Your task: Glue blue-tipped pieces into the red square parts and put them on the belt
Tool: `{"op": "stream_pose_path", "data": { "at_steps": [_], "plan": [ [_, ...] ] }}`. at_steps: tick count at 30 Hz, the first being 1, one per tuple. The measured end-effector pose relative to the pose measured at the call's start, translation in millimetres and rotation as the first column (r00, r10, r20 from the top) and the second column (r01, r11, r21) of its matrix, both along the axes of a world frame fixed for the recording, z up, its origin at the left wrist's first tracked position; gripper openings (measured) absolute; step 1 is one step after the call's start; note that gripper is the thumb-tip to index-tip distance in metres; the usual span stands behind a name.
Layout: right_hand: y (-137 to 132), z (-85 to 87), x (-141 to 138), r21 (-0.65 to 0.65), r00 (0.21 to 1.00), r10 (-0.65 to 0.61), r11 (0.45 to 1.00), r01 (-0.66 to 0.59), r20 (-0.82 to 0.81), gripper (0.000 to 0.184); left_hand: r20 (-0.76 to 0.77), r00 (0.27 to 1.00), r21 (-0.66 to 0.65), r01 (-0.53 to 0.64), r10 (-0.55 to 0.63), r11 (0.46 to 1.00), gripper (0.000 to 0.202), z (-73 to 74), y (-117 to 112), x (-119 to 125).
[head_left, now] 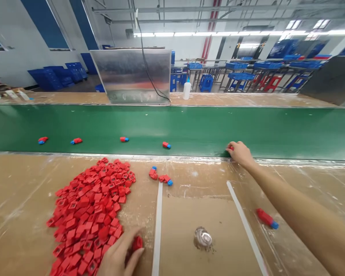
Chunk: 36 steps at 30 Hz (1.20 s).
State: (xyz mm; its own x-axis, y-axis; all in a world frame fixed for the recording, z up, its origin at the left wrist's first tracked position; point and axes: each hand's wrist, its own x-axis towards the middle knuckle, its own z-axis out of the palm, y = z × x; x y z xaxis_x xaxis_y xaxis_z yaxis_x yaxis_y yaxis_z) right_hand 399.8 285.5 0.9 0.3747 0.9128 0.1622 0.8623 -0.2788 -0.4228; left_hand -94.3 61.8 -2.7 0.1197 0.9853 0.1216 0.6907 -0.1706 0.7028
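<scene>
Our right hand pinches a small red part at the edge of the green conveyor belt, while our left hand closes on a red plastic piece beside a heap of red square pieces on the surface.

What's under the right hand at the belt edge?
A red plastic part pokes out from under the right hand, at the edge of the green conveyor belt. The rest of the part is covered.
</scene>
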Motion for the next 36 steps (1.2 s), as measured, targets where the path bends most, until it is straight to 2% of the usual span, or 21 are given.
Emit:
{"op": "stream_pose_path", "data": {
  "at_steps": [3,6,7,9,11,14,16,19,23,30,36],
  "plan": [
    [-45,15.9,-9,0.051,0.996,0.077,0.996,-0.074,-0.053,0.018,0.014,0.998,-0.122,0.067,-0.066,0.99,0.026,10.2,-4,14],
    [-112,27.1,-33,0.086,0.966,0.208,0.977,-0.196,-0.156,0.031,0.087,0.994,-0.158,0.084,-0.071,0.984,0.023,11.5,-9,25],
    [-137,29.5,-44,0.102,0.939,0.266,0.963,-0.249,-0.217,0.034,0.129,0.99,-0.168,0.087,-0.065,0.982,0.024,10.2,-11,29],
    [-187,32.4,-66,0.164,0.831,0.38,0.925,-0.343,-0.406,0.038,0.218,0.975,-0.191,0.095,-0.052,0.977,0.025,6.4,-14,36],
    [-229,32.9,-87,0.186,0.738,0.409,0.911,-0.369,-0.537,0.039,0.28,0.958,-0.194,0.112,-0.055,0.974,0.025,3.1,-18,45],
    [-268,30.4,-111,0.195,0.722,0.424,0.903,-0.382,-0.547,0.035,0.344,0.935,-0.211,0.16,-0.08,0.964,0.025,2.1,-25,59],
    [-279,29.1,-121,0.211,0.76,0.457,0.889,-0.406,-0.462,0.033,0.428,0.901,-0.245,0.191,-0.071,0.951,0.027,3.3,-30,69],
    [-282,30.4,-133,0.24,0.816,0.51,0.857,-0.456,-0.272,0.026,0.573,0.819,-0.313,0.25,-0.028,0.916,0.027,4.0,-37,83],
    [-277,33.2,-148,0.259,0.835,0.544,0.821,-0.509,-0.082,0.023,0.677,0.736,-0.382,0.334,0.015,0.862,0.029,1.5,-49,95],
    [-275,31.9,-163,0.212,0.82,0.57,0.796,-0.566,0.048,0.023,0.793,0.609,-0.283,0.398,-0.021,0.873,0.03,4.6,-59,97],
    [-275,31.4,-165,0.212,0.805,0.589,0.779,-0.59,0.076,0.022,0.845,0.521,-0.366,0.395,0.123,0.843,0.036,2.4,-59,104]
  ]
}}
